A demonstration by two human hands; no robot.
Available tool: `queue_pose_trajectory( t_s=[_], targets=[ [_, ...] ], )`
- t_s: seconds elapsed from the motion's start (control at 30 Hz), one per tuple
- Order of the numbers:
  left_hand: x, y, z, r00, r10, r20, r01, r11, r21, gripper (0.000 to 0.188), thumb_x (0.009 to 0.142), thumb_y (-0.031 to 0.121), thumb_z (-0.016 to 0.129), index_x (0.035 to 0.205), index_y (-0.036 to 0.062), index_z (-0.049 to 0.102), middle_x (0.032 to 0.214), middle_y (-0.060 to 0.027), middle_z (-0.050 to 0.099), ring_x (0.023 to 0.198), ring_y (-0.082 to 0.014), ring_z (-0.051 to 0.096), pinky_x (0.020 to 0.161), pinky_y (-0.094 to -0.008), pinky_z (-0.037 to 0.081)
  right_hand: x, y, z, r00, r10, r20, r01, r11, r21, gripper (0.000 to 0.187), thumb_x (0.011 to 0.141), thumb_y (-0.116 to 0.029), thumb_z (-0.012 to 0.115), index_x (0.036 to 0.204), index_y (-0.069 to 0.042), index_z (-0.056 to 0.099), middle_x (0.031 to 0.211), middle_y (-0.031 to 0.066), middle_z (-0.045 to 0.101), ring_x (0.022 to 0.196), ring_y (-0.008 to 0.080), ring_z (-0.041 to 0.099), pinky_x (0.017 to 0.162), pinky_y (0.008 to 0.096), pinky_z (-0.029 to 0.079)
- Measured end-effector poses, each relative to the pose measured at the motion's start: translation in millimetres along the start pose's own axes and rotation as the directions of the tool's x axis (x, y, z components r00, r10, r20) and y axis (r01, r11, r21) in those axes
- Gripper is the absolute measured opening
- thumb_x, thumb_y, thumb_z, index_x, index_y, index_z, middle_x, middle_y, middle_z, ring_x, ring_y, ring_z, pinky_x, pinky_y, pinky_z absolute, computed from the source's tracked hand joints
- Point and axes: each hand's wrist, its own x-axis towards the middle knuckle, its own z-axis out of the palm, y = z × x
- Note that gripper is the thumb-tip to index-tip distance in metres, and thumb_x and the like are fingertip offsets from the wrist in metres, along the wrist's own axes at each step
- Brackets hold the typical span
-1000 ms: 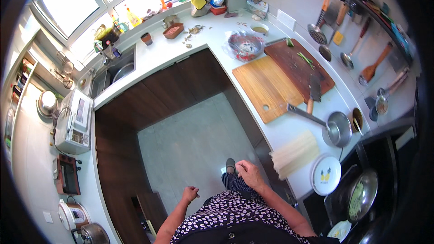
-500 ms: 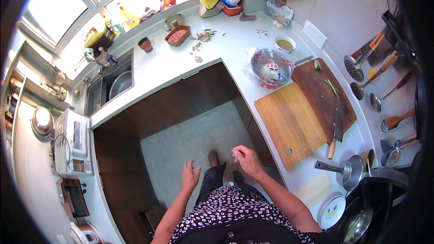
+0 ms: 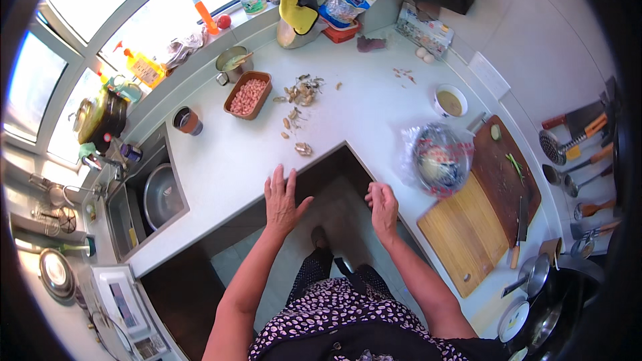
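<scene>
My left hand (image 3: pixel 284 202) is open, fingers spread, above the front edge of the white counter (image 3: pixel 227 167). It holds nothing. My right hand (image 3: pixel 382 207) hangs in the air near the counter's inner corner, its fingers loosely bent and holding nothing. Beyond my left hand lie several unshelled peanuts (image 3: pixel 303 149) and a small heap of peanut shells (image 3: pixel 304 90). To their left stands a brown box (image 3: pixel 250 115) filled with pink shelled peanuts (image 3: pixel 249 95). A bowl covered in clear plastic (image 3: pixel 438 159) stands to the right of my right hand.
On the right lie a light cutting board (image 3: pixel 465 237), a dark board (image 3: pixel 495 154) and a cleaver (image 3: pixel 521 220). A small white bowl (image 3: pixel 450 101) holds liquid. At left are a sink (image 3: pixel 160 194), a cup (image 3: pixel 188 121) and a metal pot (image 3: pixel 234 61).
Both hands have moved forward, the left one reaching over the counter's edge with its fingers spreading. My view has come nearer to the peanuts and the far counter.
</scene>
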Motion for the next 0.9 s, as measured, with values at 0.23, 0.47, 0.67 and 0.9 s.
queue_pose_trajectory(
  t_s=[0.23,0.47,0.67,0.9],
  targets=[
    [89,-56,51,0.973,0.159,0.169,-0.166,0.986,0.029,0.089,0.080,0.056,0.067,0.149,0.0120,0.032,0.157,-0.0209,0.021,0.147,-0.0328,0.019,0.117,-0.0562,0.012,139,-2,77,0.926,-0.301,-0.228,0.232,0.930,-0.284,0.023,0.101,-0.019,0.047,0.111,0.001,0.056,0.114,0.0163,0.054,0.106,0.0307,0.054,0.093,0.0393,0.044],
    [163,-80,76,0.955,0.171,0.241,-0.169,0.985,-0.029,0.080,0.085,0.051,0.062,0.149,0.0123,0.033,0.157,-0.0202,0.019,0.147,-0.0320,0.016,0.115,-0.0584,0.014,251,25,122,0.853,-0.422,-0.305,0.262,0.854,-0.449,0.028,0.100,-0.018,0.047,0.120,0.001,0.051,0.125,0.0197,0.050,0.119,0.0358,0.048,0.100,0.0440,0.040],
    [224,-114,90,0.992,0.076,0.099,-0.069,0.995,-0.068,0.078,0.088,0.040,0.063,0.150,0.0082,0.029,0.157,-0.0206,0.019,0.145,-0.0360,0.019,0.116,-0.0538,0.015,324,30,188,0.846,-0.476,-0.239,0.358,0.840,-0.408,0.030,0.098,-0.018,0.049,0.122,0.001,0.050,0.129,0.0201,0.048,0.120,0.0370,0.047,0.101,0.0437,0.040],
    [257,-139,110,0.977,-0.182,-0.109,0.139,0.938,-0.318,0.055,0.097,0.027,0.052,0.142,-0.0019,0.038,0.147,-0.0263,0.035,0.137,-0.0412,0.034,0.114,-0.0469,0.024,370,16,259,0.786,-0.582,0.207,0.618,0.733,-0.285,0.027,0.096,-0.022,0.051,0.107,0.000,0.063,0.116,0.0176,0.062,0.114,0.0367,0.054,0.100,0.0436,0.040]
  ],
)
